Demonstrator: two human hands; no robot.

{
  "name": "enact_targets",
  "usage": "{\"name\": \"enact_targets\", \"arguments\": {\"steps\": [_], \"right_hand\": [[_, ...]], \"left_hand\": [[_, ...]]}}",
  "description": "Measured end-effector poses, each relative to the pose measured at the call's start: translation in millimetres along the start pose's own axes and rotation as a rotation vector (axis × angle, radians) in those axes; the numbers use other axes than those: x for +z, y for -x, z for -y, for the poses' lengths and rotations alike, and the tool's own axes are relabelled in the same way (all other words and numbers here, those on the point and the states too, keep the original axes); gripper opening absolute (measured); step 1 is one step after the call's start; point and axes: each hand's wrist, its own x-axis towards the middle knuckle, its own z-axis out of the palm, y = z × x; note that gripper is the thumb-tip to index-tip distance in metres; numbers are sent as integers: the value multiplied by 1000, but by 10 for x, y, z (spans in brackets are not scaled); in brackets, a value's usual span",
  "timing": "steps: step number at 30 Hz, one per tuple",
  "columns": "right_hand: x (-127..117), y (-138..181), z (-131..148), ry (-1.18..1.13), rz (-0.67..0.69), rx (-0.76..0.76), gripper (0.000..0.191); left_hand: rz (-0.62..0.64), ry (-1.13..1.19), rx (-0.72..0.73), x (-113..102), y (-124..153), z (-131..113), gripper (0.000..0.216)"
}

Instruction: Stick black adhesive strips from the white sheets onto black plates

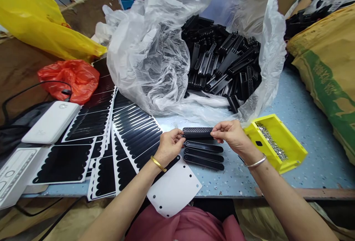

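My left hand point(169, 145) and my right hand point(231, 134) each pinch one end of a black perforated plastic strip point(197, 132), held level just above the blue table point(305, 122). Directly below it lie three glossy black oval stickers point(203, 154) on a white backing sheet point(174, 189). Both hands are closed on the strip. A gold bangle sits on my left wrist and a silver one on my right.
A big clear plastic bag point(155, 60) behind holds a heap of black strips point(222, 63). A yellow bin point(277, 143) of small metal parts stands to the right. Sticker sheets point(91, 122), a white power bank point(51, 122), red bag point(70, 78), yellow bag point(36, 19) lie left; a sack point(330, 67) right.
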Motion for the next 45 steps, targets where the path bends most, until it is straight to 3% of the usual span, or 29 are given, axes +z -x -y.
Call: {"name": "enact_targets", "arguments": {"steps": [19,25,45], "right_hand": [[-6,-7,-4,91,-30,-13,18],[-11,-6,3,116,-24,-31,17],[-21,-50,-124,260,-58,-98,12]], "left_hand": [[-19,-23,-41,-8,5,-87,12],[-23,-38,-106,-3,-44,-117,20],[-48,20,-161,48,-48,-143,11]]}}
